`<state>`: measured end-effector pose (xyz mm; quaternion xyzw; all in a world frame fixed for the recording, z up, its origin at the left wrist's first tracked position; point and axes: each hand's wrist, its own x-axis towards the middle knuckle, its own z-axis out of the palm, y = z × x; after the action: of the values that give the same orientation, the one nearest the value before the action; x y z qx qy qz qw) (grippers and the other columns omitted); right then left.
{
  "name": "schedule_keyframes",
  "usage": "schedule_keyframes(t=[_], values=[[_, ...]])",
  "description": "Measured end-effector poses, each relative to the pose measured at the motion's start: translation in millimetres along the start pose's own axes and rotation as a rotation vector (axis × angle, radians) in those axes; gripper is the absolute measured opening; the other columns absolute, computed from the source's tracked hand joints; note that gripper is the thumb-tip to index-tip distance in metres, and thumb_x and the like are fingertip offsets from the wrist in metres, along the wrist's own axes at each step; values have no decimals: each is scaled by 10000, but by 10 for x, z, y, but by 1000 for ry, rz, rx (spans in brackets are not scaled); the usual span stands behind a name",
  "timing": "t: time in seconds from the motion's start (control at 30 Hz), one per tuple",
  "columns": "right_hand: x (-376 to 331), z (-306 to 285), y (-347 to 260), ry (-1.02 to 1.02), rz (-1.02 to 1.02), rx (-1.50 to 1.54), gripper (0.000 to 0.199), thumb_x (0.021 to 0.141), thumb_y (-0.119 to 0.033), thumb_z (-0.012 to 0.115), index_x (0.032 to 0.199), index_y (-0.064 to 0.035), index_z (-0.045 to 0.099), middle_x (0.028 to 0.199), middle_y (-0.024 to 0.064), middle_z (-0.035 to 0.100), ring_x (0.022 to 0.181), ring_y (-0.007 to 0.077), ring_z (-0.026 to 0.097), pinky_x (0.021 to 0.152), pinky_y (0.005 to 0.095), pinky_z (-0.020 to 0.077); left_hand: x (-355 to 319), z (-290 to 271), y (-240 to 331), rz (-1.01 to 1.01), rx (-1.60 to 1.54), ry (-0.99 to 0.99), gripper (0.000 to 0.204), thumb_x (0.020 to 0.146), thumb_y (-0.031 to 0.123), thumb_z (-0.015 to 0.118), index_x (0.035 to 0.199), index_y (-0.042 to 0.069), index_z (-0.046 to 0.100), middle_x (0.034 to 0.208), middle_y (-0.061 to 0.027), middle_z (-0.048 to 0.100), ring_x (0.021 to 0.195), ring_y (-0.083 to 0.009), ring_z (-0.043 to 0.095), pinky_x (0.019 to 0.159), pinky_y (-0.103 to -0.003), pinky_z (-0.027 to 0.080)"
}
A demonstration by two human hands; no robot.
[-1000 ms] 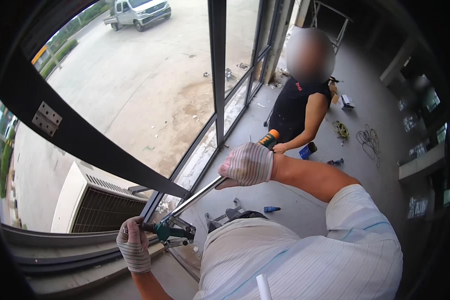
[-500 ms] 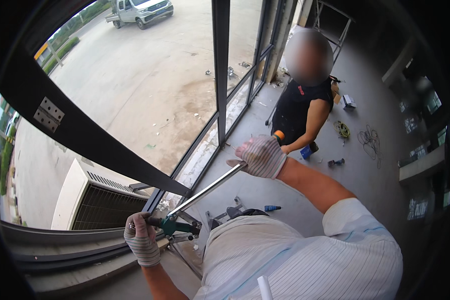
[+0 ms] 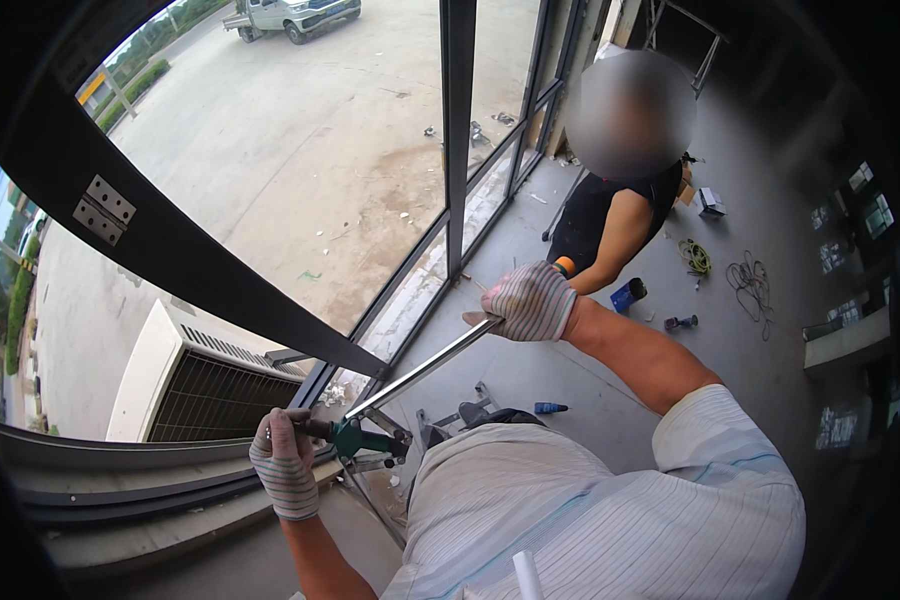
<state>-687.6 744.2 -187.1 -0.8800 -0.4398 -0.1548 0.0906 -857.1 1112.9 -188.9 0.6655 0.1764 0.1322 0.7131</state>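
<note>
At lower centre of the frame, the long-handled tool [image 3: 410,378] slants from lower left to upper right, the gloved left hand [image 3: 285,470] wrapped around its green head by the window frame [image 3: 370,310], the right hand [image 3: 530,300] clenched round the handle's upper end.

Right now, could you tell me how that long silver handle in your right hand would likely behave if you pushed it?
The silver handle looks like straight bare metal, so it is probably stiff rather than springy. Its smooth shine suggests a slippery grip, though the knit-gloved right hand should help. The left hand grips the green tool head, so it will probably pivot there.
</note>
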Motion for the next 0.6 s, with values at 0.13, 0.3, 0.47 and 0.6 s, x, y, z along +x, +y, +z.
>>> schedule_keyframes(t=[0.13,0.3,0.47,0.6], values=[[24,25,21,69,-88,38,434,951,-366,674,600,-128,583,549,90,555,499,292,604,470,409,474,-62,-18,142,11,65,-24,348,1053,307,601,931,9,733,663,64,524,563,-5,370,496,-194,239],[0,-57,30,82,-99,-3,369,905,-330,740,649,-121,577,575,85,559,539,283,620,520,414,499,73,-185,305,194,472,-194,308,1039,256,611,876,6,684,674,34,510,648,-37,442,557,-237,357],[106,-17,-7,154,-132,-16,431,876,-327,779,600,-113,527,536,92,511,512,291,591,497,408,467,102,-205,389,-74,303,-192,298,1012,237,628,779,54,657,687,60,519,658,-27,418,577,-215,309],[106,79,5,178,-123,38,397,843,-278,807,613,-119,525,570,84,491,507,297,549,483,410,433,85,-253,391,-59,305,-192,303,1006,243,627,767,59,661,690,49,548,660,-28,428,595,-216,327]])
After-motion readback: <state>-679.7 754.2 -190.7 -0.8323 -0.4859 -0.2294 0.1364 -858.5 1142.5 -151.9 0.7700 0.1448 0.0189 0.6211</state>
